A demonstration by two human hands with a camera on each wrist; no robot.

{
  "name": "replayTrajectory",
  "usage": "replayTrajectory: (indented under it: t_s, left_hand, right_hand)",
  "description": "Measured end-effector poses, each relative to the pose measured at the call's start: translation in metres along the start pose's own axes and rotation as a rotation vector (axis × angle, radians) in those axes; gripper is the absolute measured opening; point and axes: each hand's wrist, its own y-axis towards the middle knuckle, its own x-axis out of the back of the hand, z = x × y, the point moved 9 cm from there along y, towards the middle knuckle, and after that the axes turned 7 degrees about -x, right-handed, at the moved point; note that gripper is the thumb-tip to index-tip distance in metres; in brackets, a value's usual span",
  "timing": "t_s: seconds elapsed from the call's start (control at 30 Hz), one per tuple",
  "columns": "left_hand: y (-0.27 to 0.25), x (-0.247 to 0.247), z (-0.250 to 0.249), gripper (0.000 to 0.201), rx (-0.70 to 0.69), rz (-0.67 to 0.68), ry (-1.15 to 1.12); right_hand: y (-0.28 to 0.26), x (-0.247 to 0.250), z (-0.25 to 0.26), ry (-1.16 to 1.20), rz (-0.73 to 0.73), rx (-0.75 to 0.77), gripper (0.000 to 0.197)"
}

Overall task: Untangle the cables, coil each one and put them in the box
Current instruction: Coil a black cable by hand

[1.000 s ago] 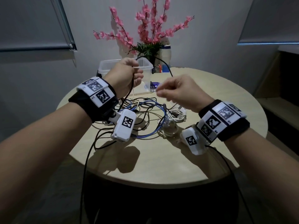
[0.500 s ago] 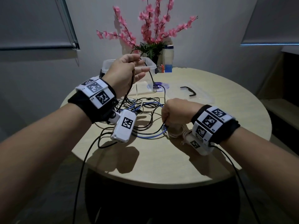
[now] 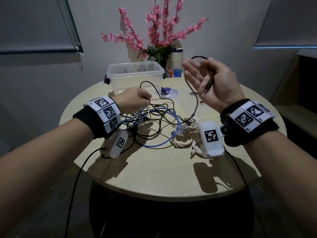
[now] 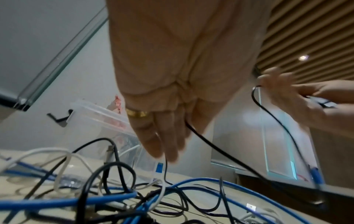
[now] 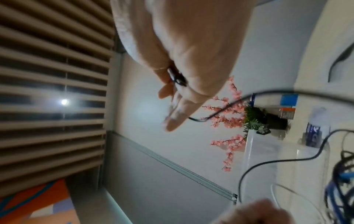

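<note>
Black wristbands (image 3: 89, 122) carry white marker tiles (black-and-white squares) and boxy white cameras (image 3: 210, 139).

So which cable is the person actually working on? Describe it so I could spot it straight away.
Start at the round wooden table with the clear plastic box at its back. Both hands hover above the tangle in front of that box. The thin black cable is the only one lifted off the table, strung from the left hand up over the raised right hand; the blue and white ones lie flat.
</note>
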Motion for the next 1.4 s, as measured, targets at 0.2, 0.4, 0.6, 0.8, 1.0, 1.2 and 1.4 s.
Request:
replayTrajectory:
  t_s: [0.2,0.4,0.6,0.8,1.0,1.2,1.4]
  left_hand:
    - [-0.02,-0.022,-0.043,0.018,-0.166,0.359,-0.13]
    - [-0.016,0.038,-0.062,0.035,-0.297,0.119,-0.698]
    - [-0.004,0.076,-0.042,0.029,-0.34,-0.248,-0.911]
    - [0.0,0.083,-0.025,0.025,-0.171,-0.495,-0.745]
    - [0.005,0.05,-0.019,0.022,-0.035,-0.305,-0.261]
    - [-0.012,-0.036,-0.047,0.029,-0.176,0.256,-0.034]
    - [-0.027,-0.066,-0.052,0.019,-0.147,0.493,0.018]
  right_hand:
    - [0.002,0.022,0.016,-0.54,-0.303,0.242,0.028]
    - [0.004,0.036,0.011,-0.996,-0.387,0.239,0.044]
    - [0.005,0.027,-0.016,-1.1,-0.217,0.006,0.041]
    - [-0.009,0.006,-0.049,-0.996,0.074,-0.248,0.037]
    - [-0.011,-0.008,-0.035,-0.742,0.167,-0.169,0.045]
    - [-0.002,0.011,-0.004,-0.205,-0.1,0.002,0.038]
    - [0.006,0.03,0.001,-0.151,-0.288,0.134,0.031]
